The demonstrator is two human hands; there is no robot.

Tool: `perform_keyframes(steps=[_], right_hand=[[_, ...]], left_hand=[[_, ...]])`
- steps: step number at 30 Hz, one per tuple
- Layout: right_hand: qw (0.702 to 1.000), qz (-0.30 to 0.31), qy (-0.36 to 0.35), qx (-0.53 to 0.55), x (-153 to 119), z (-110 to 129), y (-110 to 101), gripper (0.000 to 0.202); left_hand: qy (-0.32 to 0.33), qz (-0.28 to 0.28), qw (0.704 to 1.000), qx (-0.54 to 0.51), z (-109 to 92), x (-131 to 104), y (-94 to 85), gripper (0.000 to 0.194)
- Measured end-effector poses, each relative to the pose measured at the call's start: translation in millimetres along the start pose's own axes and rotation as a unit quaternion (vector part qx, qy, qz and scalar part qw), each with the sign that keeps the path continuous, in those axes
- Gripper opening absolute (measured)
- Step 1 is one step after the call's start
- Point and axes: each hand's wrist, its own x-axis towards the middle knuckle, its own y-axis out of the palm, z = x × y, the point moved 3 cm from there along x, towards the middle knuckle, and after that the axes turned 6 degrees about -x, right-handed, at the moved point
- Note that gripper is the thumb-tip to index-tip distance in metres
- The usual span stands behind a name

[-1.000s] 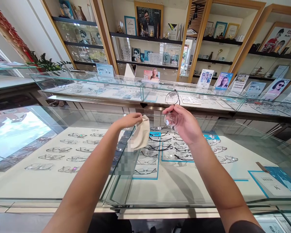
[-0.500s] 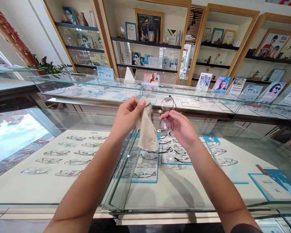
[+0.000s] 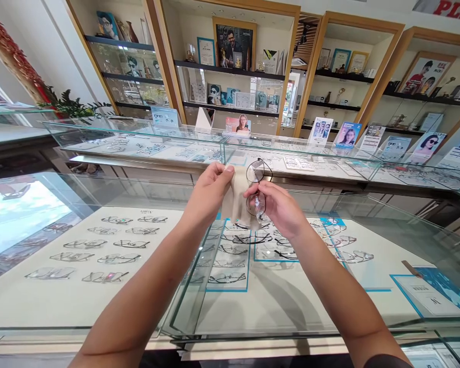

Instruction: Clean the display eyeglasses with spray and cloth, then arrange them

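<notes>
Between thumb and fingers, my left hand [image 3: 213,186] pinches the top of a beige cleaning cloth [image 3: 237,197], which hangs down from it. A pair of thin dark-framed eyeglasses [image 3: 256,171] is held by my right hand [image 3: 279,207], turned on end with one round lens above my fingers and the other below. The cloth's right edge comes up close beside the eyeglasses; whether they touch I cannot tell. Both hands are raised over the glass display case [image 3: 253,312], where rows of eyeglass frames [image 3: 228,278] lie.
On the left, another glass case holds more eyeglass frames [image 3: 124,258]. A long glass counter [image 3: 168,148] runs behind my hands, with upright cards [image 3: 237,124] along its top. Wooden shelves [image 3: 230,69] with framed pictures line the wall. A leafy plant [image 3: 71,105] stands at far left.
The eyeglasses and my right hand have moved left. My left hand has shifted slightly right, so the cloth and eyeglasses are closer together.
</notes>
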Motion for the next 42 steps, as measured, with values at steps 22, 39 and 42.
perform_keyframes(steps=[22, 39, 42], right_hand=[[0.999, 0.023, -0.023, -0.04, 5, -8, 4, 0.026], [0.991, 0.088, -0.046, -0.089, 4, -6, 0, 0.025], [0.991, 0.079, -0.04, -0.1, 5, -5, -2, 0.027]], left_hand=[[0.155, -0.011, 0.988, 0.017, 19, -8, 14.2, 0.032], [-0.115, 0.158, 0.977, -0.09, 13, -11, 25.2, 0.05], [-0.122, 0.164, 0.973, -0.105, 12, -11, 24.3, 0.044]])
